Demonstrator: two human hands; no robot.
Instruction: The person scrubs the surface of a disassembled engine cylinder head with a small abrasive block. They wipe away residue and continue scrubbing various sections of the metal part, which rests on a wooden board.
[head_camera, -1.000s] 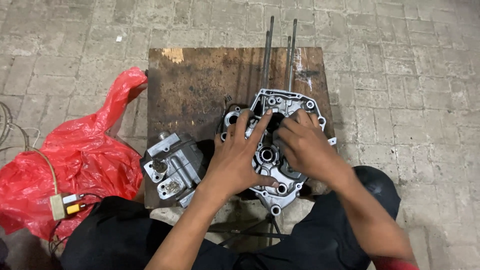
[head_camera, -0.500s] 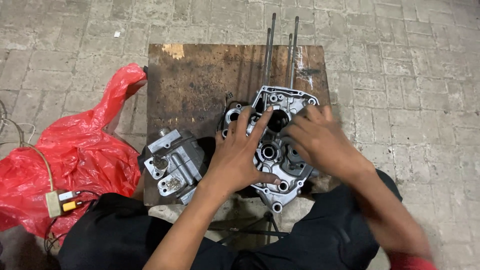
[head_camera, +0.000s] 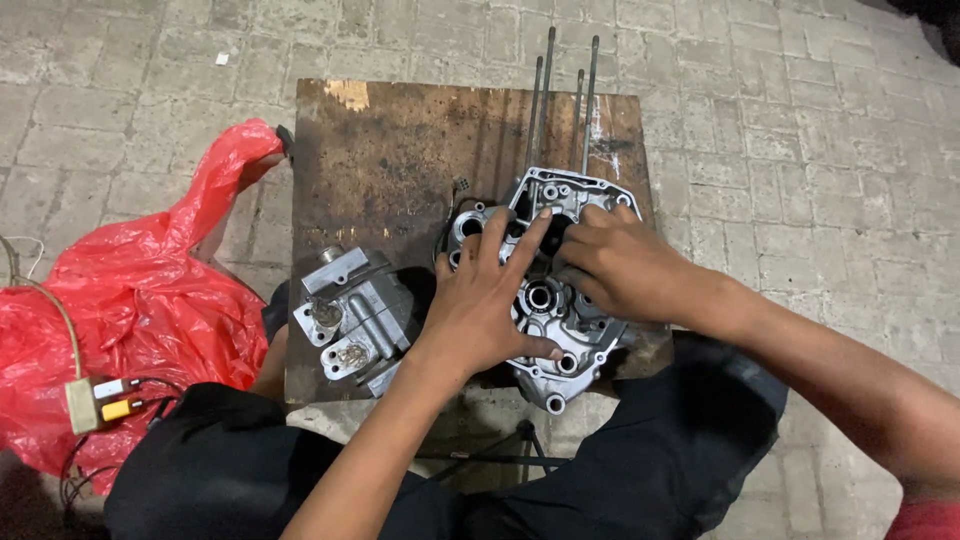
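Bottom of the frame: the person's knees in black trousers (head_camera: 230, 470), with both forearms reaching up from the lower edge toward the middle of the picture.

Centre: the left hand (head_camera: 490, 300) lies flat on the engine crankcase half (head_camera: 560, 320), fingers spread wide, the index tip pointing to the upper right and the thumb stretched along the casting's lower part. The right hand (head_camera: 620, 265) comes in from the right and rests on the casting's upper right part, its fingers curled over the edge of a dark opening; whether they pinch anything there cannot be told. The two hands lie just beside each other, the left fingertips near the right knuckles. The crankcase half, grey cast metal with round bores, lies under both hands at the right of the surface (head_camera: 400, 170), a rusty brown board, and its lower end overhangs the near edge.

Left of centre: a cylinder head (head_camera: 350, 320), grey, near the left wrist but apart from it.

Left edge: a red plastic bag (head_camera: 140, 290) on the paving, with a small plug and wires (head_camera: 100, 400) at its lower rim.

Upper centre: four long studs (head_camera: 560, 100) rise from the crankcase toward the top of the frame.

Beyond: grey brick paving (head_camera: 800, 130).
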